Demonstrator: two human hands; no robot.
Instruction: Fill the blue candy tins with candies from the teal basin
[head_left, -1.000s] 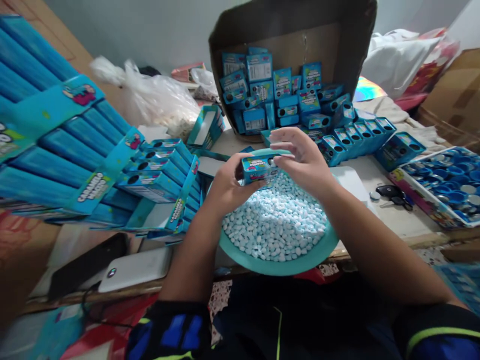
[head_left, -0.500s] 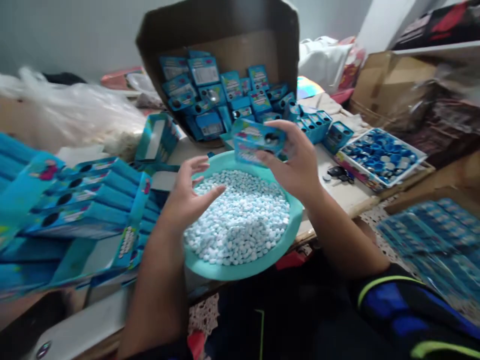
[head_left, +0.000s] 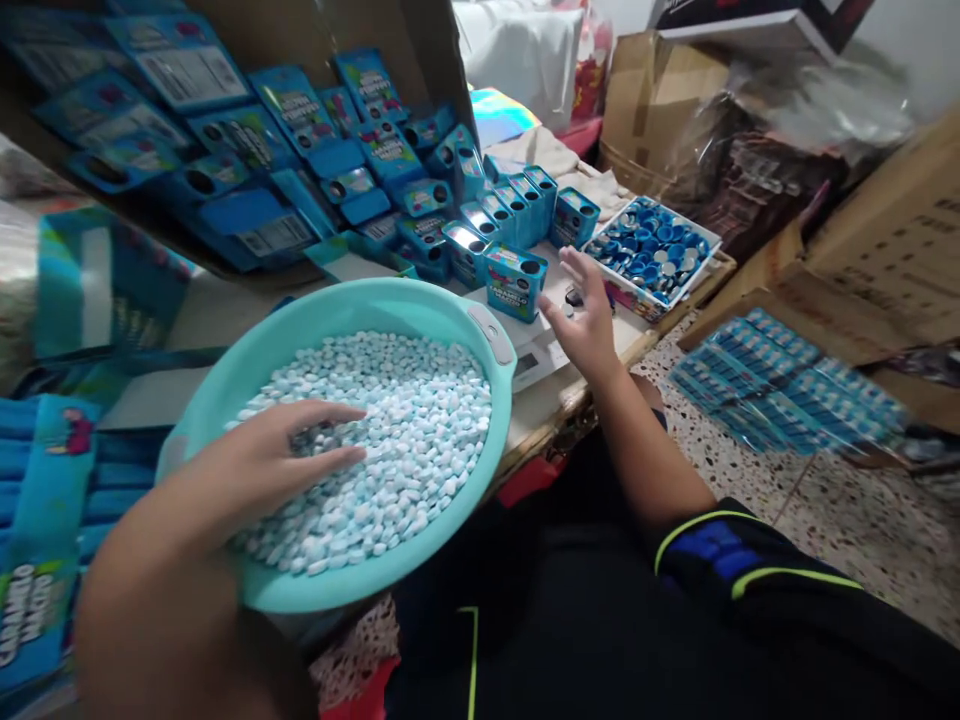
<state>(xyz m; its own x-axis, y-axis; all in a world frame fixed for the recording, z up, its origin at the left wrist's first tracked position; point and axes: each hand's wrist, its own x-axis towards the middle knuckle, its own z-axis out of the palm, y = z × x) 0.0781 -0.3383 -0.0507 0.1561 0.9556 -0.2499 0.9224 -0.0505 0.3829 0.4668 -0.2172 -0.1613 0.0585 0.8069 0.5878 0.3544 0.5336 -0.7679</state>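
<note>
My left hand (head_left: pixel 292 455) is over the candies (head_left: pixel 405 430), small pale blue and white pieces filling a turquoise basin (head_left: pixel 442 545). Its thumb and fingers are apart, and nothing shows between them. My right hand (head_left: pixel 589 325) is spread beside a small blue candy box (head_left: pixel 514 281) with a dark round hole on top. That box stands upright right of the basin, on a flat white device (head_left: pixel 534 360) that looks like a scale. Whether my fingertips still touch the box I cannot make out.
Behind the basin, a large cardboard carton (head_left: pixel 409 45) holds many blue boxes. A white tray (head_left: pixel 701 255) of blue caps sits at the table's right edge. Wrapped blue packs (head_left: pixel 787 380) lie lower right. At left are blue display boxes (head_left: pixel 45 530).
My right hand has moved the small blue box from above the basin down to its right and opened. My left hand has come lower over the candies. The view has swung right.
</note>
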